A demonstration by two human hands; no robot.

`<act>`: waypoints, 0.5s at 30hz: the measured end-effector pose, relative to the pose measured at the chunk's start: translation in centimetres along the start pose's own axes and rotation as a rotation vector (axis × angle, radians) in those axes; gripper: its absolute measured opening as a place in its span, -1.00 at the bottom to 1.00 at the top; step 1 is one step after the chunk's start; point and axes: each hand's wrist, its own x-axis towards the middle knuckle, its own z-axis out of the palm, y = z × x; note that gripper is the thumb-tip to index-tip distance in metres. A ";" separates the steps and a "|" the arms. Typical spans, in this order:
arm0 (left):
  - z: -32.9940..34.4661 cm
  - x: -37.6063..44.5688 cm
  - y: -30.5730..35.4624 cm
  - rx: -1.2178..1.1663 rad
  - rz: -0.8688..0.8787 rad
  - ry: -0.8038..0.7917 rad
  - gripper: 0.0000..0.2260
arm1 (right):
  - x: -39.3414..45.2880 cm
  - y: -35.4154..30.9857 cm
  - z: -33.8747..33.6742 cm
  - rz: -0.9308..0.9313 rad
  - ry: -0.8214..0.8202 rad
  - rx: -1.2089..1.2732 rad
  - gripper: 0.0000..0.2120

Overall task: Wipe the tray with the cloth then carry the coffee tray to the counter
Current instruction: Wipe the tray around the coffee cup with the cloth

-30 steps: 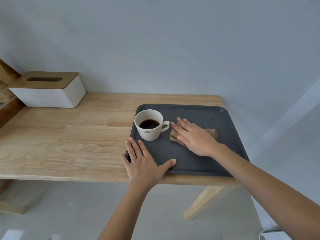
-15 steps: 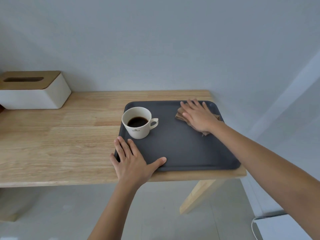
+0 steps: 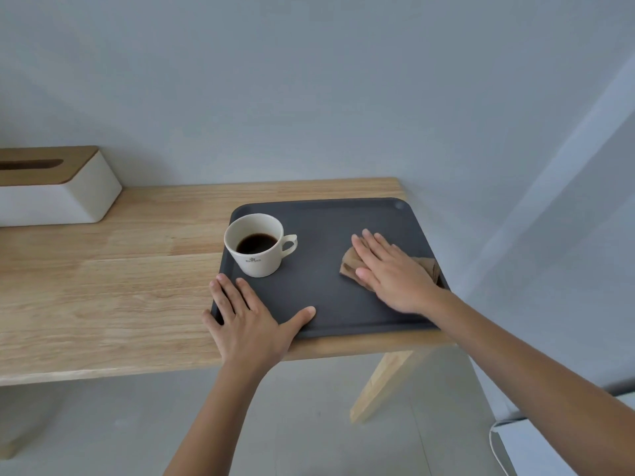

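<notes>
A dark grey tray (image 3: 323,297) lies on the right end of a wooden table (image 3: 113,286). A white cup of black coffee (image 3: 257,243) stands in the tray's left part, handle to the right. My right hand (image 3: 391,269) lies flat on a brown cloth (image 3: 426,264), pressing it onto the tray near the right rim; most of the cloth is hidden under the hand. My left hand (image 3: 251,324) rests flat on the tray's near left corner, thumb on the tray, fingers spread.
A white tissue box with a wooden lid (image 3: 51,187) stands at the back left of the table. A grey wall runs behind the table. A table leg (image 3: 381,383) slants down below the tray. A white object with a cable (image 3: 515,438) sits on the floor at the right.
My right hand has slid the cloth from the tray's far right corner back toward me along the right side. My left hand has stayed on the near left corner.
</notes>
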 end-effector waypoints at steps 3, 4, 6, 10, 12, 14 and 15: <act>0.1 0.1 -0.1 -0.001 0.005 0.002 0.20 | -2.2 -0.3 0.2 -0.044 -0.002 -0.035 -0.40; 0.1 0.1 -0.1 0.000 0.009 0.002 0.20 | -2.2 -0.3 0.2 -0.040 0.000 -0.037 -0.41; 0.1 0.1 -0.2 0.005 0.016 -0.002 0.20 | -1.1 -0.1 -0.1 -0.015 0.012 -0.023 -0.44; -0.1 0.2 -0.3 0.012 0.021 -0.024 0.20 | 3.5 1.3 -0.7 0.123 0.040 0.000 -0.45; -0.1 0.2 -0.3 0.008 0.023 -0.029 0.20 | 6.4 2.6 -1.1 0.221 0.061 0.002 -0.45; -0.2 0.1 -0.3 0.008 0.026 -0.034 0.20 | 8.8 3.6 -1.4 0.320 0.071 0.016 -0.45; -0.2 0.0 -0.3 0.007 0.026 -0.036 0.20 | 9.7 3.9 -1.5 0.361 0.071 0.027 -0.45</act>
